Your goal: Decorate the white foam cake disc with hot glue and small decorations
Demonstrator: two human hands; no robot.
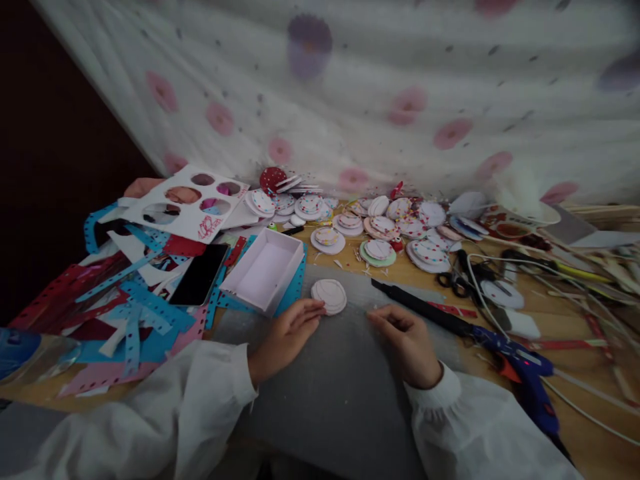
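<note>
A small stack of white paper discs (pixel 330 295) lies on the grey work mat (pixel 345 393) in front of me. My left hand (pixel 287 337) has its fingertips closed against the left edge of this stack. To the right of the stack, my right hand (pixel 405 343) is held in a pinch just above the mat. Whatever sits between its thumb and finger is too small to make out. An open white box (pixel 263 267) stands beyond my left hand. A blue glue gun (pixel 510 350) with a long black nozzle lies beyond and to the right of my right hand.
Several layered paper discs with coloured dots (pixel 383 227) line the back, before a flowered curtain (pixel 350 87). Coloured paper scraps (pixel 130 313) and a black phone (pixel 200 275) crowd the left. Scissors (pixel 454 283) and white cords (pixel 485 300) lie on the right.
</note>
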